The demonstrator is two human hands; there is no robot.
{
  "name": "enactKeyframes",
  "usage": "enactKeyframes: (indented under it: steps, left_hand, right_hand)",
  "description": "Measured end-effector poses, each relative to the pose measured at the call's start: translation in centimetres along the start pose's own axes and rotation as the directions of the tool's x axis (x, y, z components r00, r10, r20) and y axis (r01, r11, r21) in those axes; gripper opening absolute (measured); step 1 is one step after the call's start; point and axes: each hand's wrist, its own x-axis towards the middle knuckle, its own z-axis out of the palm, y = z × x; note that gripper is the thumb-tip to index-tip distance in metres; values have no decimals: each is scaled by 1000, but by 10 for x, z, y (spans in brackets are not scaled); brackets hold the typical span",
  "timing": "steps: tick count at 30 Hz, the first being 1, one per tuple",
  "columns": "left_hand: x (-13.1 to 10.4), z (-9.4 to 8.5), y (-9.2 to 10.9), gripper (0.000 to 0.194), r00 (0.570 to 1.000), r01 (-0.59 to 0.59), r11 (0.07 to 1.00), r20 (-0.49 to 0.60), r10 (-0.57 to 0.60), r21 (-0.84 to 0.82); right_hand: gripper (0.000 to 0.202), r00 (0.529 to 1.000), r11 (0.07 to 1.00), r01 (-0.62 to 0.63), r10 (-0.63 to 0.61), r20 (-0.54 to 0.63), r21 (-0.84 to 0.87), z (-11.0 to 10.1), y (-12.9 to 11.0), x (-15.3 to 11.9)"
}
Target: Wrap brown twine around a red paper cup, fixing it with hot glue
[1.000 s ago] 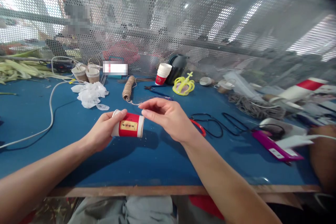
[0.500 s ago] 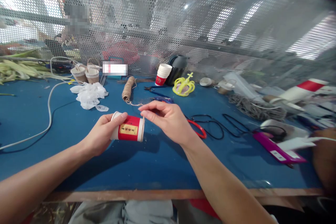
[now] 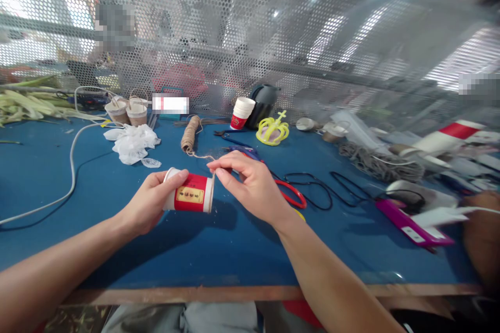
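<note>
A red and white paper cup [image 3: 190,192] lies sideways in my left hand [image 3: 150,200], whose thumb presses on its side near the rim. Twine [image 3: 203,156] runs from a brown roll [image 3: 190,134] on the table to the cup's base end at the right, where a strand lies along the edge. My right hand [image 3: 248,182] pinches this twine between thumb and fingertips, just beside the upper corner of the cup's base.
The blue table [image 3: 175,255] bears a white plastic bag [image 3: 135,144], stacked cups [image 3: 242,112], a yellow crown [image 3: 272,131], a red-handled tool [image 3: 291,194] and a purple box [image 3: 410,226]. Twine-wrapped cups [image 3: 136,114] stand back left. A perforated metal screen [image 3: 219,26] rises behind.
My right hand has moved slightly right, drawing the twine a little away from the cup's base. My left hand and the cup have hardly moved.
</note>
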Motion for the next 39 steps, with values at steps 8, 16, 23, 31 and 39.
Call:
enactKeyframes:
  steps: [8, 16, 23, 31, 39]
  left_hand:
    - [-1, 0, -1, 21, 1000, 7, 1000, 29, -7, -10]
    - [-1, 0, 0, 21, 1000, -6, 1000, 13, 5, 20]
    - [-2, 0, 1, 23, 1000, -24, 999, -2, 25, 41]
    - [-2, -2, 2, 23, 998, -55, 997, 0, 55, 50]
    - [-4, 0, 3, 23, 999, -49, 998, 3, 49, 46]
  right_hand:
    - [12, 996, 992, -83, 84, -12, 98, 0, -2, -1]
    - [11, 994, 992, -102, 104, -28, 80, 1, 1, -2]
    - [12, 999, 998, 41, -42, -22, -43, 2, 4, -3]
    - [14, 985, 980, 169, -171, -8, -108, 0, 7, -4]
    - [15, 979, 973, 198, -202, -17, -115, 1, 8, -3]
